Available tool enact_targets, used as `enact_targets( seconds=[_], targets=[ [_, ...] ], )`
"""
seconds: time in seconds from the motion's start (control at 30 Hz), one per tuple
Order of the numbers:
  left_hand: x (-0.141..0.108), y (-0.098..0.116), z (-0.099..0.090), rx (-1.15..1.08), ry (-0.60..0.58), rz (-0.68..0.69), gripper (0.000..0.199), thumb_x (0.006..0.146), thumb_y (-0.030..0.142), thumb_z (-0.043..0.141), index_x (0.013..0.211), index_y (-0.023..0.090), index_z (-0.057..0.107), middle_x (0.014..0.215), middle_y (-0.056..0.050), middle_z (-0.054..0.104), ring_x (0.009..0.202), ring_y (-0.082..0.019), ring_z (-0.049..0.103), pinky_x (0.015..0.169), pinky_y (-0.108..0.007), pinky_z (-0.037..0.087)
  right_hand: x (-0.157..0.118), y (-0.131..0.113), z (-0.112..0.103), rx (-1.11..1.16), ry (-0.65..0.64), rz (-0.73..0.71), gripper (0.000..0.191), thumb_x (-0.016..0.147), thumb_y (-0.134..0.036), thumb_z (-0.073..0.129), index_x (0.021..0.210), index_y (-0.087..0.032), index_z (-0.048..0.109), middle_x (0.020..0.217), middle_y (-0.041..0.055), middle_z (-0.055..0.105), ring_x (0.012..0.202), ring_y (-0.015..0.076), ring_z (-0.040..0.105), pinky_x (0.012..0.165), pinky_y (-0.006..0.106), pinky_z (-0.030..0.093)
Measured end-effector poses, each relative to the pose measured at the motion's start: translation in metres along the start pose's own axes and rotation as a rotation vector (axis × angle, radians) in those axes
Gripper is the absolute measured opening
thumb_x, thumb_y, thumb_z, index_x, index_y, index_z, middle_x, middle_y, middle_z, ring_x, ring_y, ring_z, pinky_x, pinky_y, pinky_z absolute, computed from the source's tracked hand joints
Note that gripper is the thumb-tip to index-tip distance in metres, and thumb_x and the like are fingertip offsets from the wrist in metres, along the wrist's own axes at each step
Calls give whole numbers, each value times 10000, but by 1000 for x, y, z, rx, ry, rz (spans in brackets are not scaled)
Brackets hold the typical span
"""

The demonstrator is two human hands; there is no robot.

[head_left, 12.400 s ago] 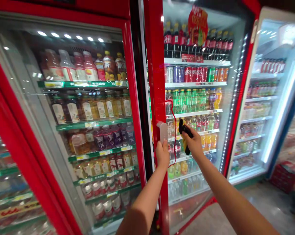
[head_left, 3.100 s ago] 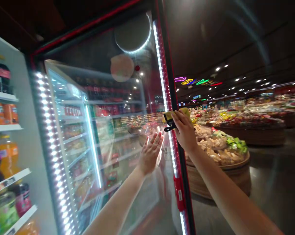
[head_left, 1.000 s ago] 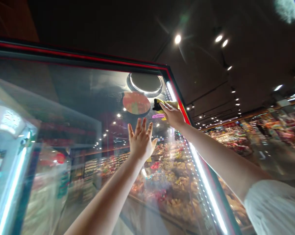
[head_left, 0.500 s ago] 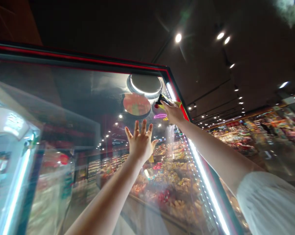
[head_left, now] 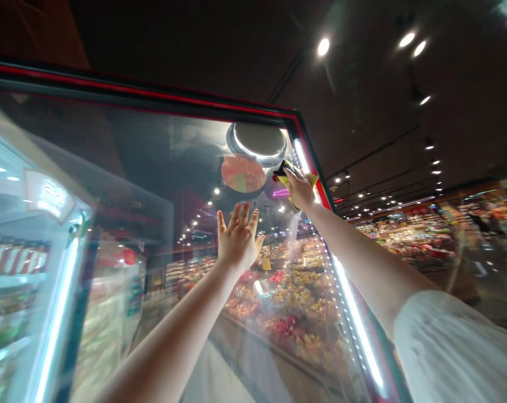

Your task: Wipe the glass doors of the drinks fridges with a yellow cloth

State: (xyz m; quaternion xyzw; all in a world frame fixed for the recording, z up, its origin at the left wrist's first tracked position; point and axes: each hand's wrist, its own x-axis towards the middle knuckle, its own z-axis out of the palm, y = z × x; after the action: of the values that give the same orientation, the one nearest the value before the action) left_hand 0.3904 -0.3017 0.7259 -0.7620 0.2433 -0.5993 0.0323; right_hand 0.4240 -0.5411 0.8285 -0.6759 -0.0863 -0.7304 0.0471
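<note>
My left hand (head_left: 237, 238) is spread flat against a large glass panel (head_left: 139, 168), fingers apart and pointing up, holding nothing. Up and to its right, my right hand (head_left: 300, 189) grips a yellow and black cloth (head_left: 284, 169) against the glass, near the upper right corner of the frame. The panel has a dark frame (head_left: 161, 92) with a red line along it. A round lit shape (head_left: 259, 139) and a pinkish oval (head_left: 243, 173) show in the glass just left of the cloth.
A bright light strip (head_left: 358, 319) runs down the panel's right edge. Lit shelves (head_left: 18, 280) show at the left. Ceiling spotlights (head_left: 323, 47) hang above, and stocked store displays (head_left: 404, 240) stand beyond at the right.
The view has shifted slightly. Against the glass frame, my left hand is a little farther left and its fingers are slightly closer together. My right hand still holds the cloth near the corner.
</note>
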Motion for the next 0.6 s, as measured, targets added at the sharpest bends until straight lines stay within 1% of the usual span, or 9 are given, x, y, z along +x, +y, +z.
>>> enact_targets(
  seconds=[0.1,0.2,0.27,0.3,0.4,0.47,0.5,0.53,0.6],
  targets=[
    [-9,-13,4,14,15,-15,665,996,443,501,1609,268,312,1701,-72,253,1591,-302,184,1274,-658,76,17,-29,16,30,12,63,567,996,-189,424,1555,-279,441,1577,44,498,1459,315,421,1166,554,423],
    [-16,-24,4,29,37,-10,700,988,447,515,1622,276,273,1701,-75,250,1591,-304,182,1277,-655,70,-6,-51,16,58,-23,-111,574,999,-259,485,1565,-332,419,1563,7,515,1437,274,437,1180,480,415],
    [-20,-31,3,40,46,-2,737,978,447,535,1632,288,235,1707,-73,229,1591,-310,178,1277,-660,53,-28,-48,11,40,-53,-220,559,1001,-308,506,1554,-344,436,1534,18,543,1394,280,477,1168,480,416],
    [-21,-34,1,44,44,1,754,974,449,542,1636,298,214,1710,-68,220,1591,-311,176,1276,-663,46,-34,-43,9,28,-56,-224,532,999,-327,514,1529,-342,475,1507,32,566,1357,291,510,1153,493,424],
    [-26,-43,-2,50,26,5,781,971,467,543,1642,310,175,1715,-64,202,1593,-312,162,1271,-673,37,-26,-29,13,48,20,-65,480,990,-309,500,1465,-296,563,1468,71,593,1316,318,542,1127,537,436],
    [-28,-49,-3,49,13,-11,778,977,482,526,1644,287,176,1716,-80,192,1595,-318,152,1269,-677,47,-8,-36,21,85,83,52,460,979,-295,499,1428,-307,599,1481,55,589,1364,339,500,1131,587,424],
    [-29,-51,-3,48,7,-18,777,980,490,519,1644,276,179,1716,-87,192,1594,-322,149,1268,-676,55,0,-45,25,100,94,73,448,978,-303,503,1413,-322,613,1490,39,585,1387,347,475,1133,608,418],
    [-31,-52,-3,45,3,-22,778,980,494,516,1645,271,179,1715,-89,195,1594,-324,150,1270,-672,63,4,-55,28,107,87,59,439,981,-319,509,1405,-338,619,1499,25,580,1406,352,454,1132,621,416],
    [-34,-55,-2,39,-1,-22,788,977,495,522,1647,273,170,1716,-86,202,1592,-325,152,1274,-661,75,-2,-74,29,107,33,-60,455,993,-354,513,1442,-361,581,1524,7,561,1435,346,427,1134,616,418]
  ],
)
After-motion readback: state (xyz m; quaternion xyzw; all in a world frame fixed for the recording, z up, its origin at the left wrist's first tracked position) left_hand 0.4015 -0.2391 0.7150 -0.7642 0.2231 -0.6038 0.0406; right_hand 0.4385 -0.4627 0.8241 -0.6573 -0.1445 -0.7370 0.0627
